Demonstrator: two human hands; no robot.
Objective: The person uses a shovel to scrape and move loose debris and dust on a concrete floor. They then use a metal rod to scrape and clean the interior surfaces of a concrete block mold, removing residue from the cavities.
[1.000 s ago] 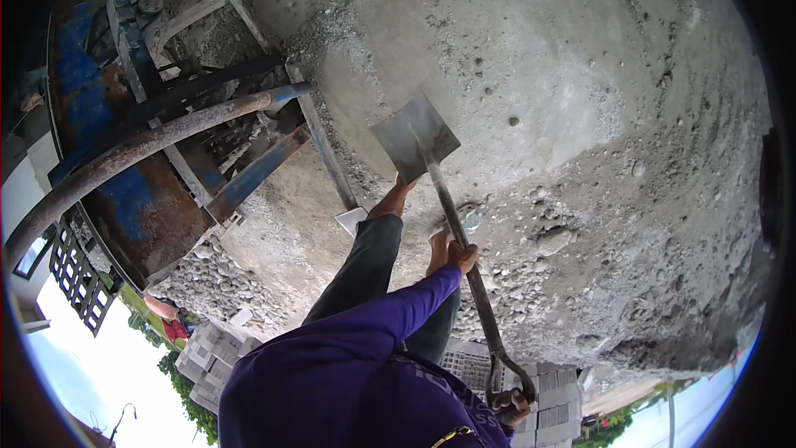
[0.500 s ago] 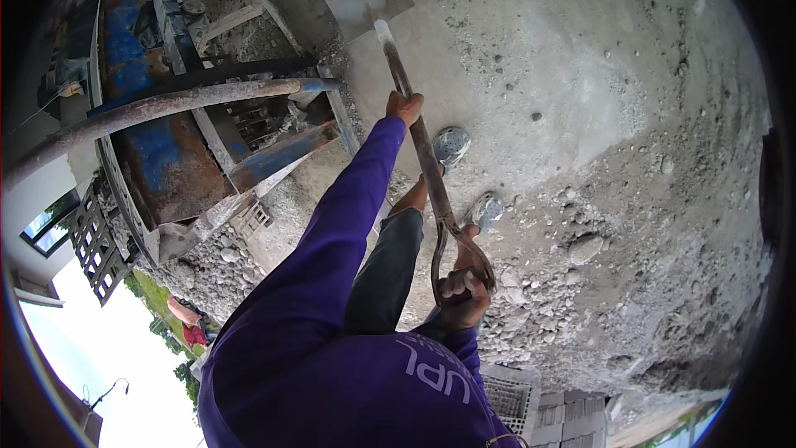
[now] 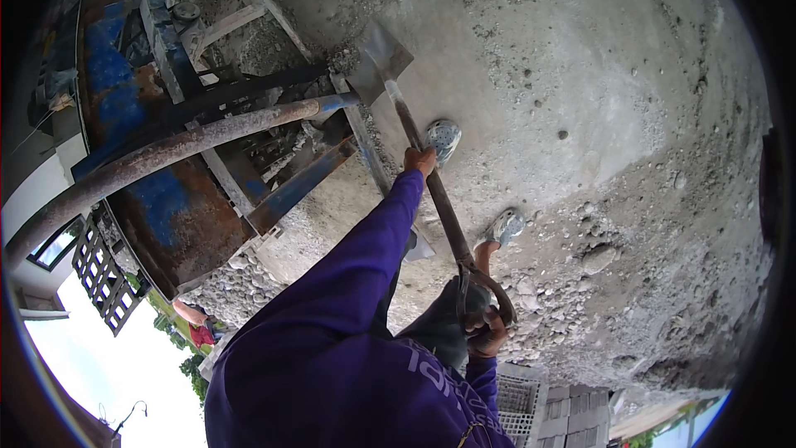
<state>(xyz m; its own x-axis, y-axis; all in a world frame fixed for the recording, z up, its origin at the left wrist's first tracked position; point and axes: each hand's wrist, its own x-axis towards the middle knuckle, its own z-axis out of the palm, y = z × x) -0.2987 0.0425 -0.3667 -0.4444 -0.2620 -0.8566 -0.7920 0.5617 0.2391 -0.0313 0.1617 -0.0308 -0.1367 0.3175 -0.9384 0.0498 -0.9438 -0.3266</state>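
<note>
A long shovel (image 3: 444,209) slants across the middle, its flat metal blade (image 3: 380,56) at the far end by the corner of a metal frame. Partway down the shaft my left hand (image 3: 420,161) is wrapped round it. At the near end my right hand (image 3: 489,333) grips the D-shaped handle (image 3: 506,303). Little or nothing seems to lie on the blade. Whether the blade touches the ground I cannot tell.
On the left stands a rusty blue metal machine (image 3: 170,207) with a thick curved pipe (image 3: 224,131). Rubble and stones (image 3: 601,259) cover the ground at right. A plastic crate (image 3: 518,402) and grey blocks (image 3: 572,415) sit at the lower right. Another person (image 3: 199,328) shows at lower left.
The shovel blade has come back nearer to me, and both hands have moved with it, the right hand down and slightly right. My feet have shifted, and the view has moved a little.
</note>
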